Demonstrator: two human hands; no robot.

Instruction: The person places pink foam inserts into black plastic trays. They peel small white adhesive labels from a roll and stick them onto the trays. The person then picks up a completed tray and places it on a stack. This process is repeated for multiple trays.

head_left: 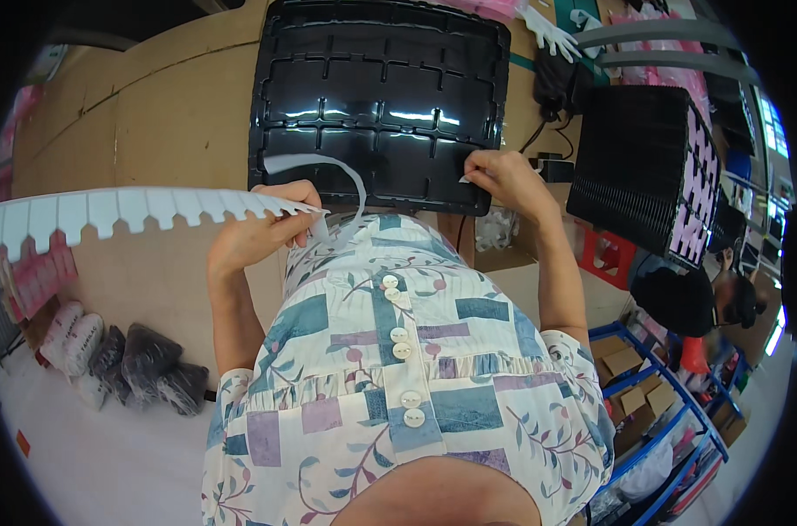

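My left hand is closed around the end of a long white strip of stickers. The strip runs out to the left, with notches along its lower edge. A narrow curl of white backing loops up from my left fingers and over the tray's near edge. In front of me lies a black plastic tray with raised ribs dividing it into shallow compartments. At its near right corner my right hand is closed, pinching a small white sticker just above or against the tray; contact is unclear.
On the right stands a tall stack of black trays with pink pieces along one side. White gloves and a black device with a cable lie beyond my tray. Blue racks hold cartons. Another person is at far right.
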